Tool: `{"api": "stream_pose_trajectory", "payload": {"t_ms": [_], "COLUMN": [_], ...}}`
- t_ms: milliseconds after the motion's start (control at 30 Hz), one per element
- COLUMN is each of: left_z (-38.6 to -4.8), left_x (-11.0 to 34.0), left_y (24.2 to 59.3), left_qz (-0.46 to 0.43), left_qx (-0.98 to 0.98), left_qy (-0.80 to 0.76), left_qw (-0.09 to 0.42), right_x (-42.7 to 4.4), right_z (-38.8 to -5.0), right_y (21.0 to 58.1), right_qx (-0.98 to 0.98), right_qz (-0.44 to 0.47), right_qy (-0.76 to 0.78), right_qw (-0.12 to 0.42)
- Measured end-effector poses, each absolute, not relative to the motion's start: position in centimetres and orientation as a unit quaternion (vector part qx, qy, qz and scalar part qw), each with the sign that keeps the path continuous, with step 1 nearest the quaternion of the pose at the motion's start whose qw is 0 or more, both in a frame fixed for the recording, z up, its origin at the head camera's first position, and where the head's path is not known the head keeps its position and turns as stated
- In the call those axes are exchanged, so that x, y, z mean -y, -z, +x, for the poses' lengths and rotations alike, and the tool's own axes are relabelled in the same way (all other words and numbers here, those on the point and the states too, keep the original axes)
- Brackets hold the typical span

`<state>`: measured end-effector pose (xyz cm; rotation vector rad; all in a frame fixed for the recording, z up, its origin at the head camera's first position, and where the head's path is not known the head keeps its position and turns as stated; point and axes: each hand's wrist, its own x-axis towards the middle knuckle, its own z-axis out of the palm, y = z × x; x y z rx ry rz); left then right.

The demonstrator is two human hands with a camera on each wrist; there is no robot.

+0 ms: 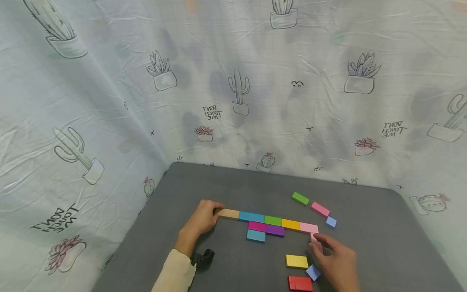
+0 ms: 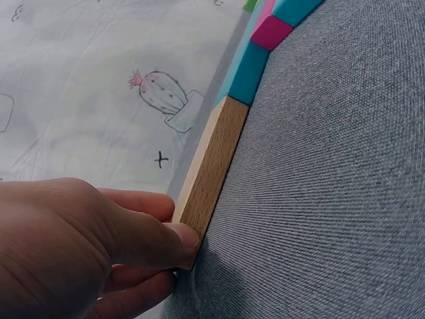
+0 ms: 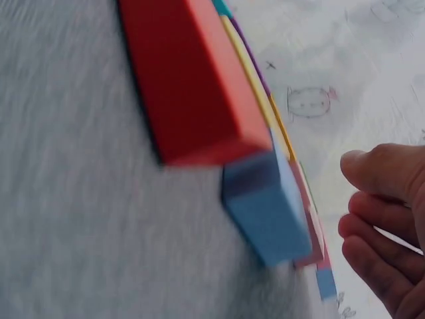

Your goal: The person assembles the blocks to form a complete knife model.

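Note:
My left hand (image 1: 204, 217) pinches the outer end of a bare wooden block (image 2: 216, 166) between thumb and fingers. From that block a row runs right: a blue block (image 1: 251, 217), a green one (image 1: 273, 220), an orange-yellow one (image 1: 290, 224) and a pink one (image 1: 308, 228). Below it lie touching magenta (image 1: 257, 226), purple (image 1: 275, 231) and blue (image 1: 256, 236) blocks. Another pink block (image 1: 316, 242) points toward me from the row's right end. My right hand (image 1: 337, 259) is over that block; the right wrist view shows its fingers loosely bent, holding nothing.
Near the right hand lie a yellow block (image 1: 296, 262), a small blue block (image 1: 313, 273) and a red block (image 1: 300, 283). Farther back are loose green (image 1: 300, 198), pink (image 1: 320, 209) and small blue (image 1: 331, 222) blocks. A cactus-print cloth (image 1: 255, 134) borders the grey table (image 1: 204, 178).

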<state>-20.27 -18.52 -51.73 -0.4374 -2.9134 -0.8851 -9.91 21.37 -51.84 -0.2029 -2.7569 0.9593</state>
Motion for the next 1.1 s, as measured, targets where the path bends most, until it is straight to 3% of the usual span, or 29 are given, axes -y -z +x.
{"api": "stream_pose_trajectory", "payload": {"t_ms": [567, 900, 1100], "left_z": [-20.3, -20.2, -20.3], "left_x": [18.5, 18.5, 18.3], "left_y": [52.0, 51.7, 51.6], "left_qz": [-0.139, -0.136, -0.136], "left_qx": [0.947, 0.947, 0.948], "left_qy": [0.289, 0.289, 0.287], "left_qw": [0.031, 0.029, 0.026], "right_x": [-22.2, -22.8, -24.0], "right_z": [-9.9, -9.7, -9.5], "right_y": [52.9, 53.1, 53.3], "right_qx": [0.935, 0.936, 0.938], "right_qz": [-0.172, -0.175, -0.179], "right_qy": [-0.297, -0.297, -0.285], "right_qw": [0.087, 0.070, 0.088]}}
